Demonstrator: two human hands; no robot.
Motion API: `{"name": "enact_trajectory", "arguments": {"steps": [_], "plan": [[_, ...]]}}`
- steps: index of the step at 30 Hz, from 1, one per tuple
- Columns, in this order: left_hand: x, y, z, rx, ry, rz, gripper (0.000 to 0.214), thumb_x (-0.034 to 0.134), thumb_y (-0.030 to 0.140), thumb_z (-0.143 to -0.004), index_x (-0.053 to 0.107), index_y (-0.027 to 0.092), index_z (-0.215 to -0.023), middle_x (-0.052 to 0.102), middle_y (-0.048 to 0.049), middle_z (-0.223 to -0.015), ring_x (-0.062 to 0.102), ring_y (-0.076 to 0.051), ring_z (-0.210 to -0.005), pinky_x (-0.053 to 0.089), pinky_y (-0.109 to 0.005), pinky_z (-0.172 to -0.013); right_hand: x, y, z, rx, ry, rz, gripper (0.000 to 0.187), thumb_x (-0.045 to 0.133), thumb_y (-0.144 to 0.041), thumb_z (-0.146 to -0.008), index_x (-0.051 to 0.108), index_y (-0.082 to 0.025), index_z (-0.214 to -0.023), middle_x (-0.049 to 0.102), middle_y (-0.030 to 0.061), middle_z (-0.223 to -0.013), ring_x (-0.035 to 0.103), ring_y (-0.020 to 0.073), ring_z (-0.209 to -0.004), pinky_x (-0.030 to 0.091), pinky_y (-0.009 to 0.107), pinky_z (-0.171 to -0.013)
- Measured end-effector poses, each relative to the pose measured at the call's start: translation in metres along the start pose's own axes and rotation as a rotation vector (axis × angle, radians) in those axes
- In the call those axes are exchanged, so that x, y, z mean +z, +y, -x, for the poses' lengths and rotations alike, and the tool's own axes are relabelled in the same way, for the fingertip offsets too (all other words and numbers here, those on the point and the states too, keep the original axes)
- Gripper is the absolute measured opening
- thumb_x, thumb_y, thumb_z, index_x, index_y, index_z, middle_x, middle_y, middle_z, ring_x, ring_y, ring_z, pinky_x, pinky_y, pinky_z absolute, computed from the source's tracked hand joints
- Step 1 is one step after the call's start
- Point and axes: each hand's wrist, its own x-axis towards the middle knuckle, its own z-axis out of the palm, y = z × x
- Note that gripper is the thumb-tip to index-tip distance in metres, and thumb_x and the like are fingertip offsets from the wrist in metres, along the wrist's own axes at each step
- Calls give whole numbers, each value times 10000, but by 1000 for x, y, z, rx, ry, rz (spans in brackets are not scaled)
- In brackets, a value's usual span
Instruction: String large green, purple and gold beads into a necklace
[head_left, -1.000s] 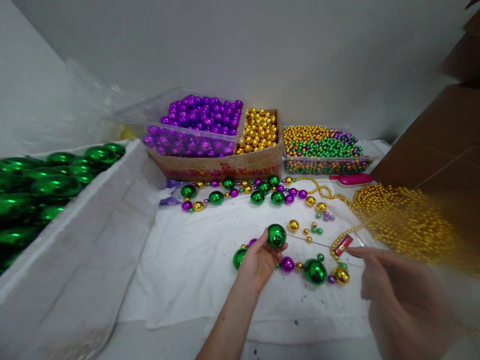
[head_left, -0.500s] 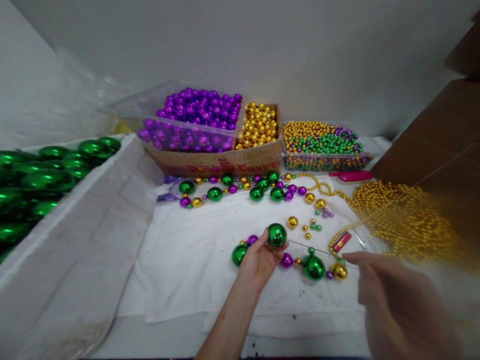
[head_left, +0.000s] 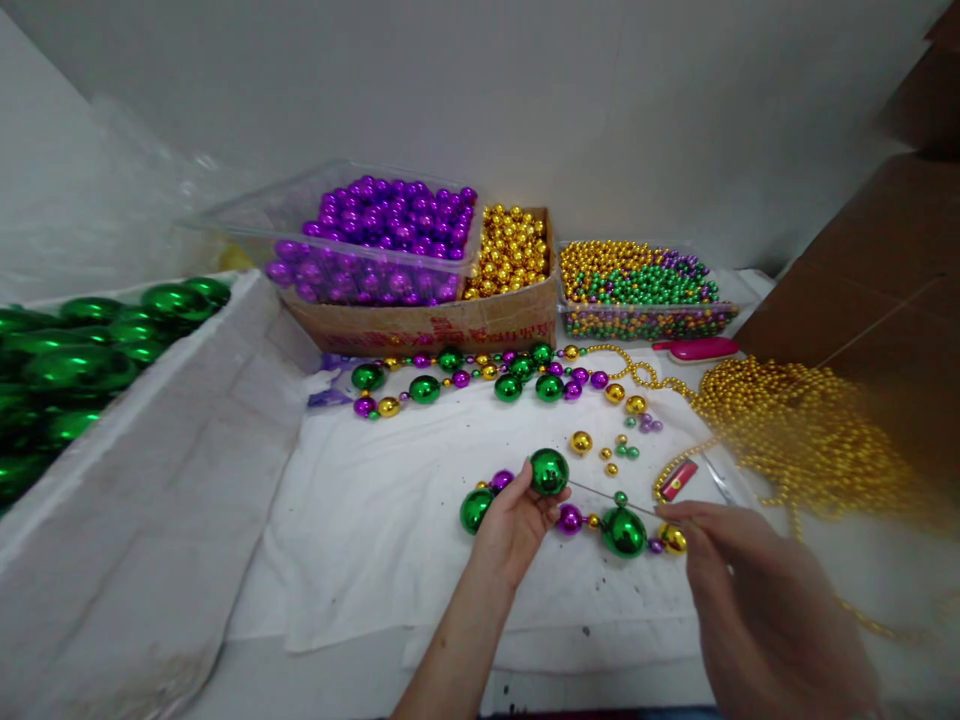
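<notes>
My left hand [head_left: 517,525] grips a large shiny green bead [head_left: 549,471] between thumb and fingertips, just above the white cloth [head_left: 390,520]. A thin needle or wire [head_left: 611,494] runs from that bead to my right hand [head_left: 750,600], which pinches its far end. Below the wire lies a partly strung strand [head_left: 600,525] of green, purple and gold beads. A green bead [head_left: 476,510] of that strand sits beside my left wrist.
A finished strand [head_left: 480,375] lies across the back of the cloth. Behind it stand trays of purple beads [head_left: 375,240], gold beads [head_left: 514,250] and small mixed beads [head_left: 637,285]. A gold bead pile [head_left: 795,430] lies right, a box of green balls [head_left: 67,360] left, and loose beads [head_left: 607,445].
My right hand has moved left along the wire, closer to the strand. The left hand keeps the green bead in much the same place.
</notes>
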Motion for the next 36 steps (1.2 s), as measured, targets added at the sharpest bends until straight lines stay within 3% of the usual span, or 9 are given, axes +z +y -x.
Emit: {"name": "enact_trajectory", "arguments": {"steps": [5,10,13,17,20,24,29,36], "plan": [[0,-1,2,44,18,-33,171,645,271,-822,612,123,-902,696,-81,-803,679,-193,-698,470,-231,-537,0,4,-3,40,-93,32,155,545,-144,-862,625,-206,-979,707,48,-867,673,161,-762,534,256,-600],[5,6,3,131,8,-124,191,689,277,-781,596,145,-884,685,-59,-827,678,-172,-690,442,-203,-505,1,6,-8,61,-5,22,133,592,-170,-837,642,-226,-947,707,36,-878,656,145,-699,504,250,-548],[12,22,2,184,-10,-150,215,693,280,-773,594,164,-924,679,-47,-848,679,-165,-701,444,-196,-513,-4,-1,-21,171,69,1,78,607,-226,-830,675,-220,-868,697,47,-802,635,161,-640,488,277,-518],[21,54,6,328,-51,-138,257,664,270,-789,590,213,-1028,676,-35,-903,679,-170,-759,456,-201,-546,-11,-18,-41,268,265,29,104,629,-266,-817,713,-206,-800,676,79,-774,639,201,-678,500,320,-559],[22,70,11,360,-41,-137,236,647,269,-798,594,201,-1018,676,-43,-889,677,-181,-772,459,-207,-553,-10,-23,-47,315,263,78,119,628,-273,-816,713,-198,-781,661,83,-738,622,189,-642,476,311,-534],[16,67,14,322,-22,-114,182,625,259,-814,590,181,-975,679,-56,-866,679,-190,-764,465,-211,-539,-6,-19,-40,378,192,54,155,629,-313,-814,714,-185,-798,655,79,-701,601,183,-602,435,302,-494],[10,56,11,233,0,-58,160,605,245,-829,596,161,-966,683,-61,-851,677,-175,-718,483,-214,-516,-3,-15,-34,303,191,18,139,640,-309,-809,721,-204,-852,680,69,-753,587,166,-583,410,293,-479],[12,56,10,220,-14,-56,143,577,243,-849,601,154,-959,684,-66,-819,678,-177,-697,481,-210,-491,-5,-15,-36,287,213,35,123,633,-288,-819,716,-199,-840,640,50,-683,581,160,-576,437,289,-487]]}}
